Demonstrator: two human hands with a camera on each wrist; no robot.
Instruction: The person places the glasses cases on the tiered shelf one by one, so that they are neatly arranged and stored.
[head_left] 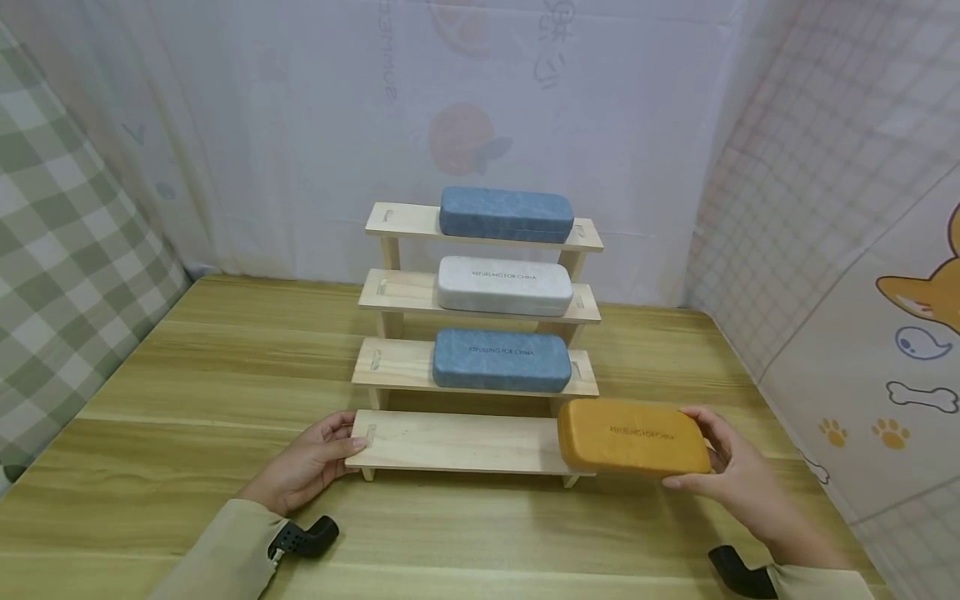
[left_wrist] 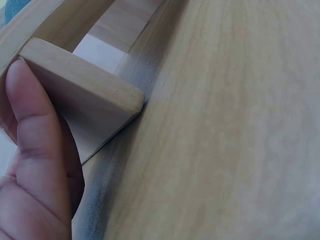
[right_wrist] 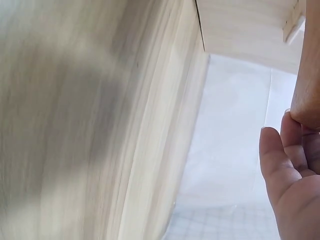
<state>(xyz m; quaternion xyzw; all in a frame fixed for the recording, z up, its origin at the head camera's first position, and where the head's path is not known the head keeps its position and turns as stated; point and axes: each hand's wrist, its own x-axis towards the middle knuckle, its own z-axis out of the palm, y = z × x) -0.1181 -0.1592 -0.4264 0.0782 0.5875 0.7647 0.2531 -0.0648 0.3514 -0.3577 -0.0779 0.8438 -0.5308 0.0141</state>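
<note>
A tiered wooden display stand [head_left: 472, 442] has several steps. At its lowest step, my left hand [head_left: 318, 461] grips the left end, thumb on the board's edge. The left wrist view has that thumb [left_wrist: 37, 125] beside the stand's leg [left_wrist: 85, 95]. A mustard-yellow glasses case [head_left: 633, 437] with dark lettering is held by its right end in my right hand [head_left: 738, 479]; its left end overlaps the lowest step's right end. Whether they touch I cannot tell. In the right wrist view the case [right_wrist: 307, 95] shows only at the edge, by the fingers.
Higher steps hold a blue case [head_left: 501, 362], a white case [head_left: 504, 287] and, on top, another blue case [head_left: 506, 215]. The stand is on a wood-grain table [head_left: 225, 367]. A pale printed cloth [head_left: 300, 150] hangs behind, with patterned fabric at both sides.
</note>
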